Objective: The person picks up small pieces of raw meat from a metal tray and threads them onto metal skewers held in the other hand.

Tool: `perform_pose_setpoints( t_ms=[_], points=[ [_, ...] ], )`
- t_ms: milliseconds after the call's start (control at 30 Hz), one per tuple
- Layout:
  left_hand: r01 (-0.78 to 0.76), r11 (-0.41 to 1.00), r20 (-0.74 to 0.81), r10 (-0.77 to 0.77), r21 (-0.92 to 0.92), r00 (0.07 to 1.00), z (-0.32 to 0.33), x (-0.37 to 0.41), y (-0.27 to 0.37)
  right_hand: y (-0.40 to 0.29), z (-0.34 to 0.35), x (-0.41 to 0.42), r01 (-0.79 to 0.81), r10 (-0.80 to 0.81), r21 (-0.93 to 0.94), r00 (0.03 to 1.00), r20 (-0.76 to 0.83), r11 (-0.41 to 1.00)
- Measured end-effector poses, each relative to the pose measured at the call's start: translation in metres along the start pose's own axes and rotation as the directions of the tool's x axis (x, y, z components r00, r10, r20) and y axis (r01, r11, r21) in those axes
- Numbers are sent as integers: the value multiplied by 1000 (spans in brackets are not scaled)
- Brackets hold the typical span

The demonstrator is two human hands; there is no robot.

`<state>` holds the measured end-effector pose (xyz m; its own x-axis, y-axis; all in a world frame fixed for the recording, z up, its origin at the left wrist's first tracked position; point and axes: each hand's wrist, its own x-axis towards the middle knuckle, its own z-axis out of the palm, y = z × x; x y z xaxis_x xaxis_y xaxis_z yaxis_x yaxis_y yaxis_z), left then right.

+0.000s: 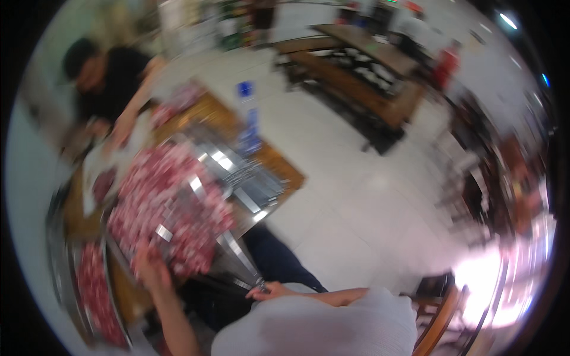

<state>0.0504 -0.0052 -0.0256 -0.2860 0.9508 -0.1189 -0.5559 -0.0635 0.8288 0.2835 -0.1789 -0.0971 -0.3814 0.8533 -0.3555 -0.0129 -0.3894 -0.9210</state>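
A large heap of cut raw meat (173, 196) lies before me on a metal tray, pink and pale and blurred. My left hand (153, 267) is at the heap's near edge, fingers against the meat; whether it grips a piece is blurred. Low in front of my body, my right hand (269, 291) is closed around the end of flat metal skewers (238, 251), which slant up towards the tray. Bright metal glints show over the meat. Right of the heap, more flat metal skewers (258, 191) lie bunched on a metal tray (247, 227).
A clear bottle with a blue cap (247, 120) stands by the wooden table's (291, 175) far edge. A long tray of meat (95, 285) sits at left. Across the table, a person in black (113, 84) reaches towards a white board (91, 178). Wooden benches (352, 84) stand beyond.
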Motion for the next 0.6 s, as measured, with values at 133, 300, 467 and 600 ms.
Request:
perform_pose_setpoints(
  t_ms=[133, 300, 467, 600],
  points=[
    [95, 990, 93, -85, -106, 992, 26, -17, -3, -5, 1, -16, -36, 50, 109, 991, -127, 993],
    [125, 976, -28, -132, -177, 991, 31, -24, 9, -5, 0, -15, -65, 78, 90, 984, -159, 994],
    [-31, 991, -96, 18, -134, 995, 38, -37, -2, 3, -1, -16, -42, 45, 15, 979, -197, 999],
    [68, 989, -26, -72, -128, 997, 30, -51, -18, -4, 0, -15, -73, 78, 39, 983, -166, 997]
  ],
)
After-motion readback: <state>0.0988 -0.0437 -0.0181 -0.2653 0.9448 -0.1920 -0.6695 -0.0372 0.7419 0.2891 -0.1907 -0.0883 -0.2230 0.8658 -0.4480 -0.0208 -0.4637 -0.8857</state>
